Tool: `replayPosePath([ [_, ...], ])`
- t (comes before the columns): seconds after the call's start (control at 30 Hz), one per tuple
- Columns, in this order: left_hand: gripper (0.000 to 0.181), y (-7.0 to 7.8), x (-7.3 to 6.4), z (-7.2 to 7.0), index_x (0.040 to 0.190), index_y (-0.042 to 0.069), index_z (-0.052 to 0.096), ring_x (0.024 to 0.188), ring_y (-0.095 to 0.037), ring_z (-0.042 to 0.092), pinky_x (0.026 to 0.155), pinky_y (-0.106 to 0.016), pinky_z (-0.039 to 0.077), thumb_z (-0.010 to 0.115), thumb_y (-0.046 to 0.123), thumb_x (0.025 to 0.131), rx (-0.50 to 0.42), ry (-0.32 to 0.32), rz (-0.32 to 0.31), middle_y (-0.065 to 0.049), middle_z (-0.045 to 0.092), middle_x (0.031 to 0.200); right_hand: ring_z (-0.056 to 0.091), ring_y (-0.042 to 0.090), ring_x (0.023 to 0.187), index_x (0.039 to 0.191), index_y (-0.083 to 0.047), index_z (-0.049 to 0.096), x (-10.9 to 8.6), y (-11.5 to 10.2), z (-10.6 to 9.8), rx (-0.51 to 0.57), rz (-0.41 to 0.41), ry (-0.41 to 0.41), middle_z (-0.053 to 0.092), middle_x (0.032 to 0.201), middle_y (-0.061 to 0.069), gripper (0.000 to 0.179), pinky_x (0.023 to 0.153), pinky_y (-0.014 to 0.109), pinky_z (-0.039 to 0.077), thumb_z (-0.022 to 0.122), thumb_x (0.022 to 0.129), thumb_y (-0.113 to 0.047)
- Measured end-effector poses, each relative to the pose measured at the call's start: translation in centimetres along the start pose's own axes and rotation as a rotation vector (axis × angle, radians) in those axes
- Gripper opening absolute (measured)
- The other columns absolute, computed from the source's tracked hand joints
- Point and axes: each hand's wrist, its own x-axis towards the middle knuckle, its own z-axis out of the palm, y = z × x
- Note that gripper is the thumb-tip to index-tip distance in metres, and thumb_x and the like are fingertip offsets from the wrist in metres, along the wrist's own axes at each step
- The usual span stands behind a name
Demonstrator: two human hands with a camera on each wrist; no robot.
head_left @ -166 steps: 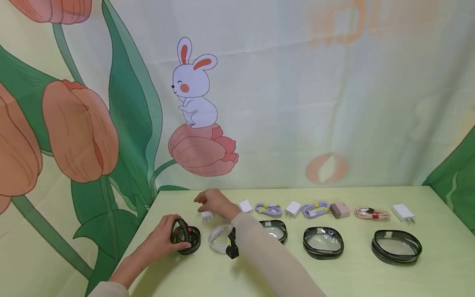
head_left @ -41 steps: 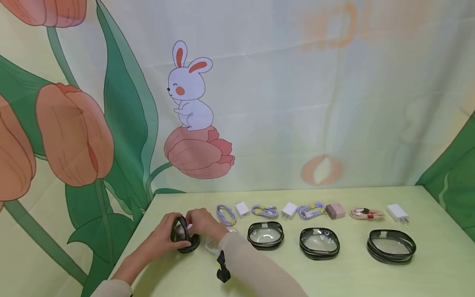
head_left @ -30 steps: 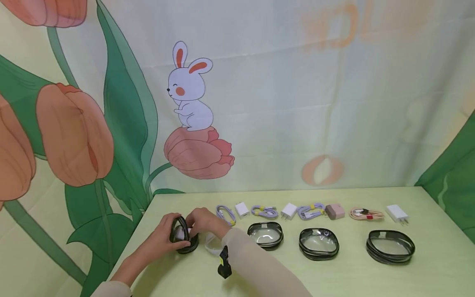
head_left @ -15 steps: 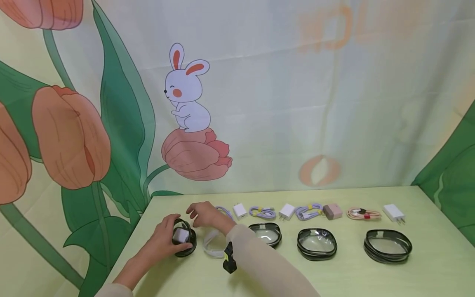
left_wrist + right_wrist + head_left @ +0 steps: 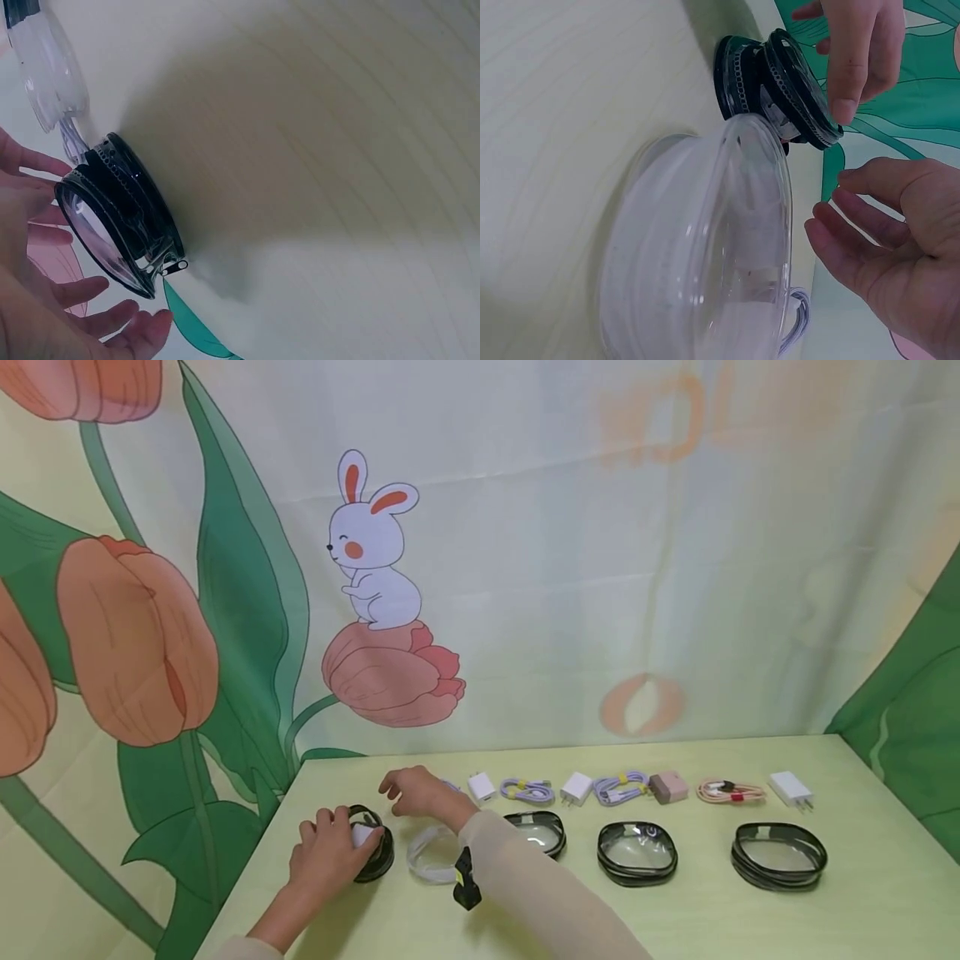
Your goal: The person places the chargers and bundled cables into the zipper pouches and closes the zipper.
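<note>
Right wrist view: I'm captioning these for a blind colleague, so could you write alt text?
A relaxed, empty right hand hovers beside a clear case with white sides on a pale table. Beyond, a left hand touches a partly open black zip case. A coiled cable shows behind the clear case.

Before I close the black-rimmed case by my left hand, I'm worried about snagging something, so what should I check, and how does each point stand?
1. Left hand on the case: ok, it touches the lid.
2. White charger inside: ok, it shows through the clear lid.
3. Lid flush with the base: not ok, a gap shows between them.
4. Zipper pull exposed: ok, it shows at the rim in the left wrist view.
5. Right hand free: ok, it holds nothing.
6. Gap free of snags: cannot tell, too dark inside.
</note>
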Motion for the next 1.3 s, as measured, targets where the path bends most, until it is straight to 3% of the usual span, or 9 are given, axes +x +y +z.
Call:
replayPosePath([
  [0.33, 0.067, -0.8, -0.3, 0.0, 0.121, -0.011, 0.049, 0.099, -0.05, 0.046, 0.071, -0.059, 0.048, 0.067, 0.048, 0.094, -0.019, -0.015, -0.005, -0.03, 0.048, 0.108, 0.066, 0.013, 0.109, 0.127, -0.01, 0.069, 0.4, -1.0, 0.9, -0.002, -0.012, -0.035, 0.073, 0.117, 0.004, 0.034, 0.094, 0.02, 0.048, 0.073, 0.093, -0.007],
  [0.57, 0.061, -0.9, 0.4, -0.4, 0.126, -0.007, 0.056, 0.105, -0.052, 0.047, 0.076, -0.061, 0.051, 0.076, 0.037, 0.089, -0.02, -0.092, 0.075, -0.031, 0.052, 0.119, 0.065, 0.014, 0.111, 0.127, -0.011, 0.069, 0.5, -0.8, 1.1, -0.006, 0.018, -0.043, 0.072, 0.118, 0.003, 0.034, 0.095, 0.021, 0.048, 0.072, 0.093, -0.006],
  [0.67, 0.053, -1.2, 0.9, -1.1, 0.127, -0.001, 0.061, 0.107, -0.052, 0.051, 0.077, -0.063, 0.051, 0.08, 0.023, 0.083, -0.023, -0.139, 0.129, -0.028, 0.056, 0.127, 0.065, 0.014, 0.11, 0.125, -0.012, 0.07, 0.4, -0.6, 1.1, -0.006, 0.014, -0.039, 0.072, 0.118, 0.004, 0.033, 0.094, 0.021, 0.048, 0.072, 0.093, -0.005],
  [0.77, 0.047, -1.9, 1.3, -1.9, 0.12, 0.003, 0.067, 0.102, -0.05, 0.057, 0.076, -0.06, 0.053, 0.08, 0.001, 0.075, -0.024, -0.159, 0.245, -0.026, 0.06, 0.124, 0.065, 0.015, 0.11, 0.126, -0.01, 0.07, 0.4, -0.3, 1.0, -0.006, 0.008, -0.041, 0.072, 0.117, 0.005, 0.034, 0.094, 0.021, 0.048, 0.072, 0.093, -0.003],
  [0.9, 0.058, -3.0, 1.6, -2.3, 0.114, 0.006, 0.071, 0.101, -0.048, 0.062, 0.081, -0.054, 0.054, 0.069, -0.025, 0.066, -0.078, -0.16, 0.399, -0.023, 0.064, 0.117, 0.065, 0.016, 0.111, 0.127, -0.008, 0.069, 0.3, 0.1, 1.0, -0.012, 0.009, -0.054, 0.073, 0.117, 0.005, 0.036, 0.095, 0.021, 0.048, 0.072, 0.092, -0.001],
  [0.97, 0.063, -3.5, 1.7, -2.2, 0.113, 0.008, 0.071, 0.104, -0.047, 0.061, 0.084, -0.054, 0.054, 0.067, -0.03, 0.063, -0.115, -0.164, 0.437, -0.022, 0.063, 0.117, 0.065, 0.016, 0.111, 0.127, -0.009, 0.07, 0.3, 0.3, 1.2, -0.023, 0.009, -0.062, 0.072, 0.118, 0.004, 0.036, 0.095, 0.021, 0.048, 0.071, 0.092, -0.001],
  [1.07, 0.057, -3.7, 1.6, -1.7, 0.113, 0.009, 0.068, 0.107, -0.048, 0.057, 0.086, -0.058, 0.051, 0.076, -0.022, 0.065, -0.138, -0.171, 0.441, -0.022, 0.059, 0.12, 0.065, 0.014, 0.111, 0.126, -0.011, 0.071, 0.2, 0.5, 1.4, -0.04, 0.016, -0.076, 0.072, 0.117, 0.003, 0.035, 0.093, 0.02, 0.049, 0.071, 0.093, -0.001],
  [1.17, 0.056, -3.7, 1.4, -1.1, 0.122, 0.008, 0.062, 0.115, -0.05, 0.05, 0.089, -0.063, 0.049, 0.087, -0.001, 0.073, -0.131, -0.152, 0.377, -0.023, 0.052, 0.129, 0.065, 0.013, 0.109, 0.125, -0.012, 0.072, 0.2, 0.4, 1.7, -0.06, 0.009, -0.085, 0.072, 0.117, 0.003, 0.034, 0.092, 0.02, 0.049, 0.071, 0.093, -0.002],
  [1.3, 0.078, -3.5, 1.3, -0.6, 0.142, 0.003, 0.05, 0.129, -0.055, 0.04, 0.095, -0.068, 0.045, 0.09, 0.023, 0.077, -0.082, -0.123, 0.293, -0.027, 0.043, 0.144, 0.065, 0.013, 0.109, 0.125, -0.011, 0.073, 0.4, 0.1, 2.1, -0.095, -0.009, -0.082, 0.073, 0.117, 0.003, 0.032, 0.092, 0.02, 0.049, 0.071, 0.093, -0.003],
])
